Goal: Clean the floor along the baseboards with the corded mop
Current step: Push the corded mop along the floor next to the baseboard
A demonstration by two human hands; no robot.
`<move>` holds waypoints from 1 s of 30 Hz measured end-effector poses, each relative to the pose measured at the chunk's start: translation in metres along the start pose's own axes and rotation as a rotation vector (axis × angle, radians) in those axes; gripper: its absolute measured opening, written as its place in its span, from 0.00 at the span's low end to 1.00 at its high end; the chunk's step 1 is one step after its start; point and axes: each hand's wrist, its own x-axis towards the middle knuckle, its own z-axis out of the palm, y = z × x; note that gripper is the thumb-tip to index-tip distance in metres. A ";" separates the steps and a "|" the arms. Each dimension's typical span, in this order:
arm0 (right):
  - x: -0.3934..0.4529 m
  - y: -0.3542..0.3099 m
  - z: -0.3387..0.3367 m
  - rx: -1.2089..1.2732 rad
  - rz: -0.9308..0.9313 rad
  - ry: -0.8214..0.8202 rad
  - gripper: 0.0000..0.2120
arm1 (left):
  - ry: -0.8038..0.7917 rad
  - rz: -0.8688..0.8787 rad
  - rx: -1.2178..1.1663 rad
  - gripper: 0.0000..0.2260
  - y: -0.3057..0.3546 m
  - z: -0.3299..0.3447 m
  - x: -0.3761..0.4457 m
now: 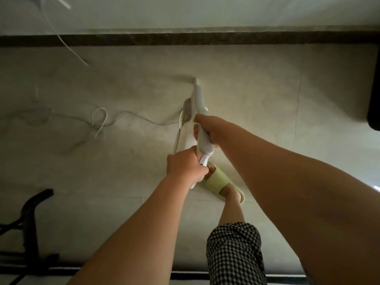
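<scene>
A white corded mop (196,103) stands on the pale tiled floor, its shaft leaning toward me from the middle of the view. My right hand (209,130) grips the upper handle. Lower and nearer to me, my left hand (185,168) grips the handle's end. The mop's head (185,78) looks blurred on the floor, short of the dark baseboard (205,39) that runs along the wall at the top. The mop's white cord (98,122) trails left over the floor in loose loops.
My foot in a green slipper (223,185) stands just behind the mop. A black frame (30,221) sits at the lower left. A dark object (374,89) edges in at the right. Another white cable (61,38) hangs down at the upper left.
</scene>
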 end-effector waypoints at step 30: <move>0.007 -0.115 -0.109 0.006 -0.198 0.081 0.14 | 0.073 0.090 0.022 0.14 0.123 -0.022 0.093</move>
